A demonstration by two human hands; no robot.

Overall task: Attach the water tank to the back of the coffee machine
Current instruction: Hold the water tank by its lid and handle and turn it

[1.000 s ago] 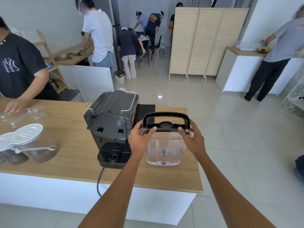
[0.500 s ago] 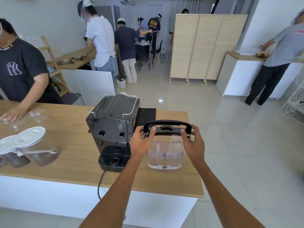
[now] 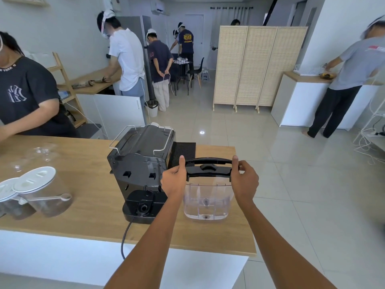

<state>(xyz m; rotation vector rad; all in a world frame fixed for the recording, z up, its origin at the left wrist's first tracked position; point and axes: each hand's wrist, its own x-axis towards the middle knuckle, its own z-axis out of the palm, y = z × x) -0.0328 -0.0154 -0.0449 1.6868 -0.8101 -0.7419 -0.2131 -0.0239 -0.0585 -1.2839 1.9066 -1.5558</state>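
Water tank held beside the coffee machine on a wooden counter

Left hand [image 3: 174,180] and right hand [image 3: 244,180] grip the clear water tank [image 3: 208,200] by its black lid, just right of the coffee machine [image 3: 141,163], on a wood-topped counter [image 3: 87,209] in a white-tiled room.

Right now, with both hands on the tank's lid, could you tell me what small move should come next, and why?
Probably shift the water tank left toward the coffee machine. The left hand and right hand grip its black lid, but it sits beside the machine, right of the black base, not over it.
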